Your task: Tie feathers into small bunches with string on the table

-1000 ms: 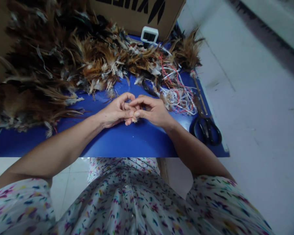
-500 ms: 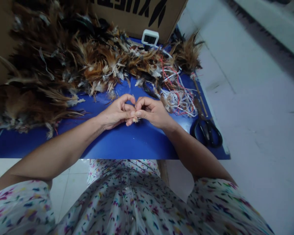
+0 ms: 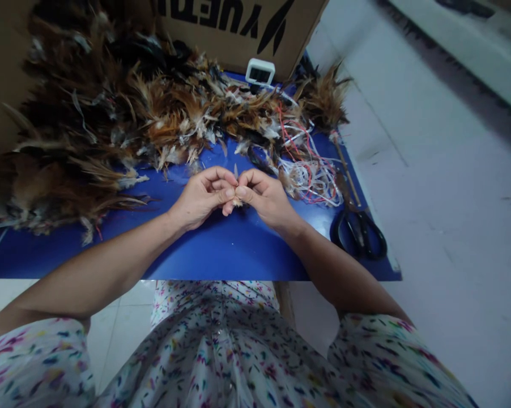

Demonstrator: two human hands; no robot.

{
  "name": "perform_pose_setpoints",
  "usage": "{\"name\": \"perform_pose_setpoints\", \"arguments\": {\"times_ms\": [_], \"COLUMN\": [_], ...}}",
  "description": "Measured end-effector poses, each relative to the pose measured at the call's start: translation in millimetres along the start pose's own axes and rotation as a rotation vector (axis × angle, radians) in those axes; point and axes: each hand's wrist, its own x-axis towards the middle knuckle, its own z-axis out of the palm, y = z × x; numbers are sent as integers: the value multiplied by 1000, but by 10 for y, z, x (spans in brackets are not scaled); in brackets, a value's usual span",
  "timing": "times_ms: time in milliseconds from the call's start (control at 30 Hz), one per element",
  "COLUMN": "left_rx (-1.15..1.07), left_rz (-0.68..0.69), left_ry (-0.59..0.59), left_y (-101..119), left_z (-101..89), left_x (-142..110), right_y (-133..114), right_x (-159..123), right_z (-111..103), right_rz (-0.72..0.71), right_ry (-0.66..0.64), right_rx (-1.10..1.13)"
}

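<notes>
My left hand and my right hand meet over the blue table, thumbs and fingertips pinched together. Between them they grip a small feather, its pale fluffy end poking out below my thumbs. A thin grey tip shows above the fingers; most of the feather is hidden. Beyond my hands lies a big heap of brown and black feathers. To the right of the heap is a tangle of white and red strings.
Black-handled scissors lie at the table's right side, near a thin stick. A cardboard box stands behind the feathers, with a small white digital timer before it. Another feather bundle rests at the back right corner.
My fingers have shifted slightly and closed nearer together around the feather; its thin tip now shows above them. The view has tilted a little.
</notes>
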Motion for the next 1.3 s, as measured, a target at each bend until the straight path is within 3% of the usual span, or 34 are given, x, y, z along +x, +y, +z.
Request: {"name": "perform_pose_setpoints", "arguments": {"times_ms": [333,833,1300], "left_rx": [26,28,80], "left_rz": [42,43,80], "left_ry": [37,-2,82], "left_y": [-3,7,-48], "left_z": [6,22,0], "left_x": [4,16,9], "right_y": [8,-16,9], "right_x": [-1,10,22], "right_z": [24,20,56], "right_rz": [-26,-14,17], "right_ry": [48,74,101], "right_rx": [-12,-51,21]}}
